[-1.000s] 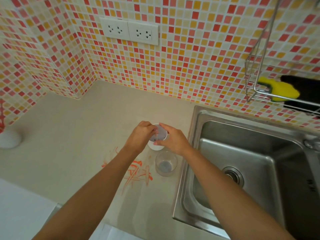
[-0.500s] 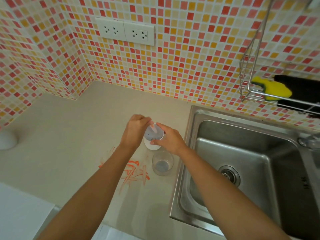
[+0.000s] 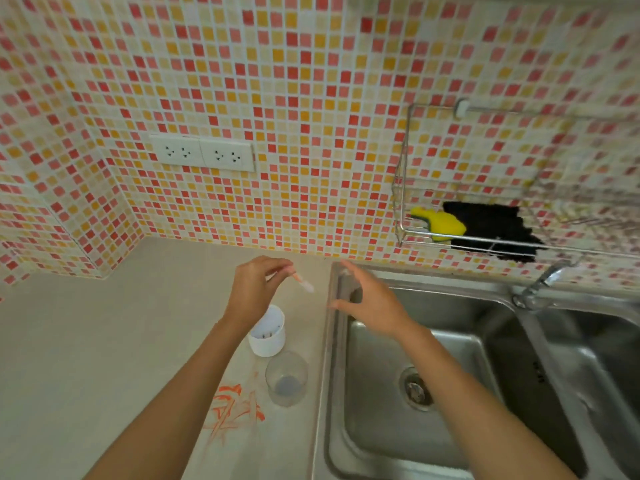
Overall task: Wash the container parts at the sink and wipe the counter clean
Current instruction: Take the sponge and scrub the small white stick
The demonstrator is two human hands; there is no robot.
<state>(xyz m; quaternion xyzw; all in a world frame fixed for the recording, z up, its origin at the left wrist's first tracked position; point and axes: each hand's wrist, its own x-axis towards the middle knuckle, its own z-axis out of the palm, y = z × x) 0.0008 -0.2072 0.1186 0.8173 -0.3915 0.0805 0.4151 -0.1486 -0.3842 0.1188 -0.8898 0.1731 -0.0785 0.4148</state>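
Container parts sit on the counter [image 3: 86,341], just left of the sink [image 3: 450,341]. The sink is the biggest thing, a shiny steel one with a round drain [image 3: 415,390] in the bottom and a tap [image 3: 540,282] at its back edge. On the tile wall above the sink hangs a wire rack [image 3: 450,239] with a yellow sponge [image 3: 441,223] and a black cloth [image 3: 491,230] in it. Two white sockets [image 3: 202,153] are on the wall, far left of the sink.

A white cup [image 3: 268,334] stands upright close to the sink's left rim, open at the top, with small dark bits inside. Just in front of it stands a clear cup [image 3: 286,377], also upright, see-through with a grey bottom. Orange scribbles [image 3: 235,410] mark the counter left of the clear cup.

The left hand [image 3: 254,289] is raised above the white cup. Its fingers pinch a small thin piece [image 3: 303,282], pale with a bit of orange; it is blurry, so I cannot tell what it is. The right hand [image 3: 370,296] is over the sink's left rim with fingers spread wide and holds nothing.
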